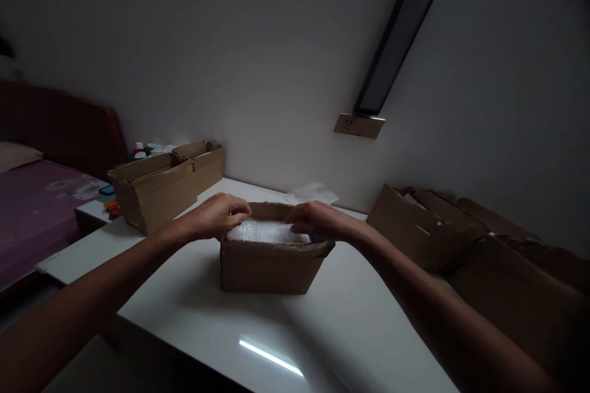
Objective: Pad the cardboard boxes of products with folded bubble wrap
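Observation:
A small brown cardboard box (270,267) stands open in the middle of a white table (350,319). Clear bubble wrap (265,232) fills its top. My left hand (216,215) rests on the box's left rim, fingers curled down onto the wrap's edge. At the right rim, my right hand (318,220) does the same, its fingers bent onto the wrap. Both hands press the wrap from opposite sides.
A long open cardboard box (161,187) sits at the table's far left, with small bottles (147,149) behind it. More cardboard boxes (428,227) lie at the right. White paper (313,192) lies by the wall. A bed with purple sheet (32,209) stands to the left.

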The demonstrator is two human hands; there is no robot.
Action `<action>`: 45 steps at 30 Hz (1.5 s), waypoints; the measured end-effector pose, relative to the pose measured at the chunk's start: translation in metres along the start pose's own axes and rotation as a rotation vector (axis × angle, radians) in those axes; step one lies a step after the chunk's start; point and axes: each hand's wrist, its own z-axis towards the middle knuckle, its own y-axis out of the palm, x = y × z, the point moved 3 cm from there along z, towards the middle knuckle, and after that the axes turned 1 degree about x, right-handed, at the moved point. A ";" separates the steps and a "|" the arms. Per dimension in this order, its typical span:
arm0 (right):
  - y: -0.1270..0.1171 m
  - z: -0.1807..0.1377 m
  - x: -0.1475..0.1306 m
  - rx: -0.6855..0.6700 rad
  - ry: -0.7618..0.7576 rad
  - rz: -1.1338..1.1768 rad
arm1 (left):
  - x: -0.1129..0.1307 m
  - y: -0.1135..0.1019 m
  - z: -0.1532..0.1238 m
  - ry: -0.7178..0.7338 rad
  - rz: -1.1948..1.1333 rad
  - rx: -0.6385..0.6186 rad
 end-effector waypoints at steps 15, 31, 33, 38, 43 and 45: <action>0.031 -0.106 0.051 0.564 0.216 0.378 | -0.057 0.027 -0.096 -0.292 -0.376 0.644; 0.127 -0.171 0.054 0.620 0.605 0.499 | 0.013 0.157 -0.026 -0.126 -0.869 0.288; 0.134 -0.181 0.042 0.654 0.573 0.479 | 0.007 0.163 -0.041 -0.186 -0.887 0.307; 0.138 -0.162 0.011 0.777 0.429 0.475 | -0.018 0.163 -0.055 -0.402 -0.827 0.479; 0.146 -0.239 0.041 0.872 0.578 0.383 | 0.039 0.210 -0.013 -0.212 -0.991 0.324; 0.155 -0.290 0.057 0.920 0.702 0.309 | 0.083 0.237 0.017 -0.065 -1.047 0.187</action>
